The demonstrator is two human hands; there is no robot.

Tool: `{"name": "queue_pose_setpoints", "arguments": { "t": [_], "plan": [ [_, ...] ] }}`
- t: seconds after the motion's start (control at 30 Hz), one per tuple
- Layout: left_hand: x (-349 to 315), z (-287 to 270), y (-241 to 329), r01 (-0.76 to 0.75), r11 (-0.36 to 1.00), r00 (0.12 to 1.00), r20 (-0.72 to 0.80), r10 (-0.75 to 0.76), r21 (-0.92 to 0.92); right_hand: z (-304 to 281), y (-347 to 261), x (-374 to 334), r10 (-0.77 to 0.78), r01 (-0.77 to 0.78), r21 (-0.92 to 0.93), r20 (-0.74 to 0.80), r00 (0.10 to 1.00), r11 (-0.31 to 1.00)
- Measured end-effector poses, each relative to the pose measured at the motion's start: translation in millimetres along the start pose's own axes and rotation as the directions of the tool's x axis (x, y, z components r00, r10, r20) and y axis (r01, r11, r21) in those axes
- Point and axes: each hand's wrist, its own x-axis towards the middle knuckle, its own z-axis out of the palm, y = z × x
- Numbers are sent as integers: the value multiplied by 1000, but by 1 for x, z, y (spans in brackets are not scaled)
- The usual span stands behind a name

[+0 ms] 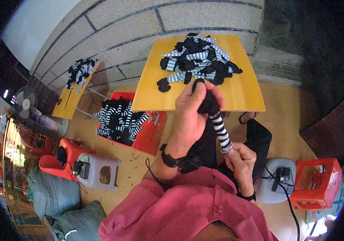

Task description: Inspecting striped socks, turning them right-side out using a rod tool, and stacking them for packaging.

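A knitted tube [220, 129] with black-and-white stripes and a bunched black end stretches between my hands; whether it is a sock or a glove I cannot tell. My left hand [191, 108] grips the black end, its thumb pressed on top and fingers behind. Lower and to the right, my right hand [242, 162] pinches the white rim of the striped end. Just beyond my hands, a heap of similar knitted pieces [196, 56], black with grey-and-white stripes, lies on the yellow table [150, 94].
Left of the table, a red crate [150, 140] holds many striped knitted pieces. A second yellow table [65, 108] bears another heap, near a fan [26, 102]. Stools stand on both sides, a grey one [109, 162] left and a red one [318, 162] right. Stuffed sacks [55, 195] lie lower left.
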Motion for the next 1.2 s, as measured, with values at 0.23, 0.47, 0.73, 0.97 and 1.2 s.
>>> {"name": "queue_pose_setpoints", "arguments": {
  "t": [0.23,0.47,0.73,0.97,1.2],
  "plan": [
    [3,4,-8,69,989,990,-110,-83,-131,5,-7,0,-65,62,-92,-40,997,994],
    [8,6,-9,101,986,993,-44,-108,-132,1,-2,0,-231,228,-266,21,973,937],
    [-5,14,-24,35,974,959,-266,-96,-225,12,5,-6,-87,77,-80,-122,989,994],
    [-15,15,-29,80,978,985,-137,-107,-193,18,3,-8,-11,16,57,-88,996,998],
    [-25,27,-28,105,980,981,-144,-130,-169,10,-11,-8,60,-50,247,-34,998,968]
  ]
}}
